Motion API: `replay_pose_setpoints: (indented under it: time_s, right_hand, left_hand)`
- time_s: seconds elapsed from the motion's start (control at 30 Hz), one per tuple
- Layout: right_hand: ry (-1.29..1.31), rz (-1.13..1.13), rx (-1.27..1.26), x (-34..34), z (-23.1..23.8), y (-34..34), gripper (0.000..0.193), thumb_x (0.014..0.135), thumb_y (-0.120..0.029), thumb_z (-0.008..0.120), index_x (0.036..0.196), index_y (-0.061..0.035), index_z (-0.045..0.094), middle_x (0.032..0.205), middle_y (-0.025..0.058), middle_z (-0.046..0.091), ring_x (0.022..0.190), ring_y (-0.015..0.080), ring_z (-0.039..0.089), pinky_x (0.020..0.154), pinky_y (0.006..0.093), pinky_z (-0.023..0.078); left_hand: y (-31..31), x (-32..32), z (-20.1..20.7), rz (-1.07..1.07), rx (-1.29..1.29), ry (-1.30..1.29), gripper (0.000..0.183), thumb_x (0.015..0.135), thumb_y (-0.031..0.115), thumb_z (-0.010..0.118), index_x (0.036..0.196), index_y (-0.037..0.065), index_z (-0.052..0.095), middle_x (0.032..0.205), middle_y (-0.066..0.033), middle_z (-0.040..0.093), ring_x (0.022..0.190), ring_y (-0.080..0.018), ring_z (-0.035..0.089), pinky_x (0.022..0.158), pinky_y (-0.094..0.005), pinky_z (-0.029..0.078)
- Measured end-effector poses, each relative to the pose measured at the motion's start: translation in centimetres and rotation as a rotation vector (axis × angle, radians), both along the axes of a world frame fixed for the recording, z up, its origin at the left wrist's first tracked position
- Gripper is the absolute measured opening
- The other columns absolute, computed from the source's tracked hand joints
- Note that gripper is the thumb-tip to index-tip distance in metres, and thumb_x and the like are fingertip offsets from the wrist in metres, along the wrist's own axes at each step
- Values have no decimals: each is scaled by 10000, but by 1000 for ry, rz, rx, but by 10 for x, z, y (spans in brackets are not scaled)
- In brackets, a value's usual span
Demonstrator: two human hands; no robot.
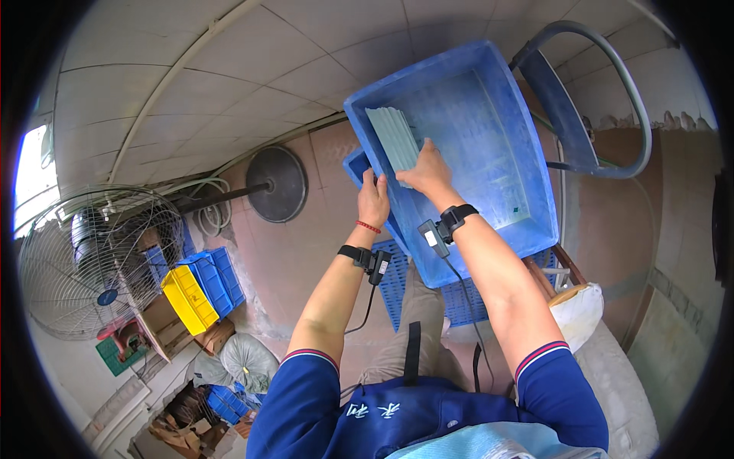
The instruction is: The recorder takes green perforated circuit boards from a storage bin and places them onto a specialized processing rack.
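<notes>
Pale strips [391,131], ten o'clock, blue bin [478,145]; my right hand [430,173] touching, grip unclear; left hand [373,200] unclear too. Uneven push might splay strips.

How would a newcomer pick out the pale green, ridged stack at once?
Find the large blue rectangular plastic bin above and right of the picture's centre. Along its left inner wall, the person's bare right hand is at the near end of a pale green stack with lengthwise ridges. Its pale, ribbed surface sets it apart from the bin's flat blue floor.
</notes>
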State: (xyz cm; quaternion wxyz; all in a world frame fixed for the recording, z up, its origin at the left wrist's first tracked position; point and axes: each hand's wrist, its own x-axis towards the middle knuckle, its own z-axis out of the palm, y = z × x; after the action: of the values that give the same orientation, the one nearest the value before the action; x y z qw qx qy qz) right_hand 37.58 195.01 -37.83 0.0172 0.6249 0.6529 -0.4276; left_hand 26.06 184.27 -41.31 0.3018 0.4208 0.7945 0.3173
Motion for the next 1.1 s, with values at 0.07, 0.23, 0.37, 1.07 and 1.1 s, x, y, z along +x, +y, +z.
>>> replay_pose_setpoints:
  time_s: [0.07,0.23,0.37,1.07,1.1]
  right_hand:
    - [-14,10,-11,6,-2,2,974,560,-390,785,1275,69,307,1194,239,495,1096,330,519,885,362,452]
    - [-8,-105,-31,10,9,13,981,569,-487,768,1246,80,340,1192,243,492,1088,329,523,856,365,469]
    - [-173,-72,184,-4,3,-1,970,589,-475,766,1248,81,322,1166,238,498,1044,330,547,825,375,483]
    - [868,-878,-145,200,121,-153,410,652,-44,718,1025,18,561,917,91,627,804,149,608,734,277,488]
    - [876,-934,-114,215,138,-174,445,656,-44,715,1058,20,535,939,94,618,826,156,603,746,281,486]
  left_hand:
    - [-1,1,-2,-6,-1,-19,330,943,291,390,1132,22,411,848,-247,598,820,-419,583,662,-450,456]
    - [1,2,-3,6,-24,-80,308,945,277,384,1131,32,403,877,-242,597,824,-429,576,663,-455,457]
    - [0,6,-8,11,-6,-45,318,958,319,345,1116,46,383,851,-237,591,802,-419,582,644,-440,455]
    - [-15,37,79,-195,143,82,530,870,265,562,1246,-51,363,1196,-224,457,1110,-337,447,908,-403,390]
    - [-22,56,85,-247,156,60,530,870,265,562,1246,-51,363,1196,-224,457,1110,-337,447,908,-403,390]
